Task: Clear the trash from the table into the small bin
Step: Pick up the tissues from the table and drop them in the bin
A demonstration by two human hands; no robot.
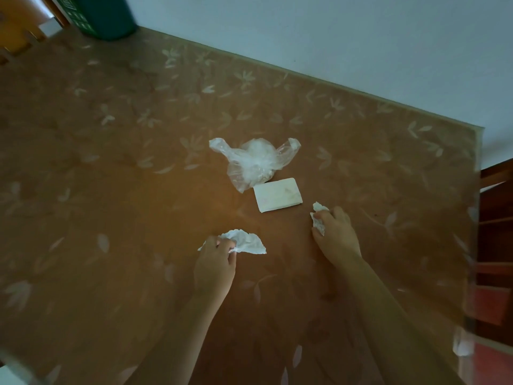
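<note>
My left hand grips a crumpled white tissue on the brown leaf-patterned table. My right hand has its fingers curled round a smaller crumpled white tissue. Just beyond both hands lies a flat white tissue packet. A crumpled clear plastic bag sits behind it, touching its far edge. A dark green bin stands at the table's far left corner, only its lower part in view.
A pale wall runs along the table's far edge. To the right of the table is dark red wooden furniture. A small white scrap shows near the table's right edge. Wooden chair parts show at the far left.
</note>
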